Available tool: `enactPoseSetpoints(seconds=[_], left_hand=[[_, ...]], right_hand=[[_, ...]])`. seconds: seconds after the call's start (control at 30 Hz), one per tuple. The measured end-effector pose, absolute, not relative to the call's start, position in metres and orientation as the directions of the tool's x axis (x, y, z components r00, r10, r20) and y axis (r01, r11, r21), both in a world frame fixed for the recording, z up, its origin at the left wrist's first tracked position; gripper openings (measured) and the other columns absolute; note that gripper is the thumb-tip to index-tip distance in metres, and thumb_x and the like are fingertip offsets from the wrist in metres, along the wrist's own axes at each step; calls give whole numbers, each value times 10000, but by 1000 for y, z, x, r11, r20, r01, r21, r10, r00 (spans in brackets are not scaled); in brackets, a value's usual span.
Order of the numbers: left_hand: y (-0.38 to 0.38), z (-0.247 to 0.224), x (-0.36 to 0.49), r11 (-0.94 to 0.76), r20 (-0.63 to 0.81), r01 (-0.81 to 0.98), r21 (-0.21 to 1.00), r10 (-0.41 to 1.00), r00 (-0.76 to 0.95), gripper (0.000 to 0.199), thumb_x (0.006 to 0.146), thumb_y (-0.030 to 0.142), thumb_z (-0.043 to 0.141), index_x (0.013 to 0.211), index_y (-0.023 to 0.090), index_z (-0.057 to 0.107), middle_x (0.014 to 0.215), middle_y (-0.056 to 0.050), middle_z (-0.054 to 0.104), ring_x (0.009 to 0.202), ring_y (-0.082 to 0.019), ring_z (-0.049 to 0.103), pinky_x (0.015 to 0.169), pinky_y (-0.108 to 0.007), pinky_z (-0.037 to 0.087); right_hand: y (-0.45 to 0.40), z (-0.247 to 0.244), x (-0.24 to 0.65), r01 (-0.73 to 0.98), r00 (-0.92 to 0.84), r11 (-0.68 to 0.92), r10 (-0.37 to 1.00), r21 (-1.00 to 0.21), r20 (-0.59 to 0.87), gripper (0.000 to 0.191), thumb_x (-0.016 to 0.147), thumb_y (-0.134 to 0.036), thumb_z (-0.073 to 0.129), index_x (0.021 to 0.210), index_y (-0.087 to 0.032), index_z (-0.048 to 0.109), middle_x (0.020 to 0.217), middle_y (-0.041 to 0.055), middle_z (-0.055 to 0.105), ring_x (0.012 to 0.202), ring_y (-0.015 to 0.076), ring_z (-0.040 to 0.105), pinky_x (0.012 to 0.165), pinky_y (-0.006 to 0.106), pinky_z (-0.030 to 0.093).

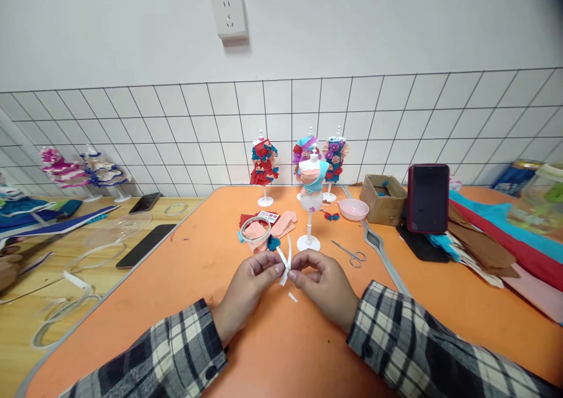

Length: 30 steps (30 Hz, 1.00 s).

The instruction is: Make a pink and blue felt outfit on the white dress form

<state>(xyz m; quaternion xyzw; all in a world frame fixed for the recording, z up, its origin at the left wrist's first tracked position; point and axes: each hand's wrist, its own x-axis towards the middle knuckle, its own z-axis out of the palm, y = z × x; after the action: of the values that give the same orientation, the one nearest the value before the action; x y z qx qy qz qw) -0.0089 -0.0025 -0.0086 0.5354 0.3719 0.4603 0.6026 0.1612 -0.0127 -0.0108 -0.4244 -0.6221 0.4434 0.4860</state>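
Note:
My left hand (250,285) and my right hand (328,283) meet over the orange table, both pinching a narrow white strip (289,256) that forks upward into two ends. Just beyond my left fingertips is a dark teal fabric flower (273,243), next to peach fabric (284,224) and a roll of tape (255,229). A small white scrap (293,297) lies below the hands. Behind them stands a white mini mannequin (311,194) wrapped in peach and light blue cloth. Small scissors (352,255) rest to the right of my right hand.
Dressed mannequins (264,165) stand along the tiled wall. At right are a pink bowl (354,209), a cardboard box (383,200), an upright phone (427,199) and coloured fabric (523,240). A black phone (146,245) lies on the wooden surface (109,292) at left.

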Motion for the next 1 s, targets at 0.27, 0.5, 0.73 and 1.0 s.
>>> enactPoseSetpoints(seconds=[0.27, 0.5, 0.73, 1.0], left_hand=[[-6, -1, -2, 25, -12, -62, 998, 978, 209, 251, 643, 297, 814, 777, 144, 668, 716, -25, 669, 676, -146, 582, 660, -243, 429], [-15, 2, 1, 147, -91, -224, 963, 966, 242, 201, 616, 221, 785, 757, 134, 672, 664, -7, 637, 621, -122, 545, 612, -228, 395], [-19, -3, 5, 292, -211, -411, 864, 950, 231, 326, 587, 222, 851, 844, 141, 667, 735, 1, 650, 669, -113, 589, 663, -230, 455], [-16, -2, 6, 171, -125, -357, 918, 981, 149, 376, 611, 289, 854, 896, 152, 651, 784, -10, 679, 687, -120, 613, 693, -247, 489]], right_hand=[[-7, -18, 158, 100, -143, 219, 968, -970, 204, 68, 740, -225, 614, 787, -206, 568, 711, -18, 569, 648, 125, 518, 585, 233, 435], [-18, -9, 164, 483, -287, 671, 728, -563, 622, 123, 814, -122, 532, 838, -212, 612, 765, 13, 655, 684, 148, 558, 648, 271, 418], [-27, -8, 165, 504, -520, 833, 502, -226, 691, 219, 889, -89, 446, 918, -210, 626, 873, 43, 713, 767, 175, 593, 700, 295, 447], [-20, -10, 164, 456, -255, 645, 755, -613, 604, 196, 830, -172, 573, 1013, -238, 582, 891, 35, 617, 743, 150, 574, 602, 247, 486]])
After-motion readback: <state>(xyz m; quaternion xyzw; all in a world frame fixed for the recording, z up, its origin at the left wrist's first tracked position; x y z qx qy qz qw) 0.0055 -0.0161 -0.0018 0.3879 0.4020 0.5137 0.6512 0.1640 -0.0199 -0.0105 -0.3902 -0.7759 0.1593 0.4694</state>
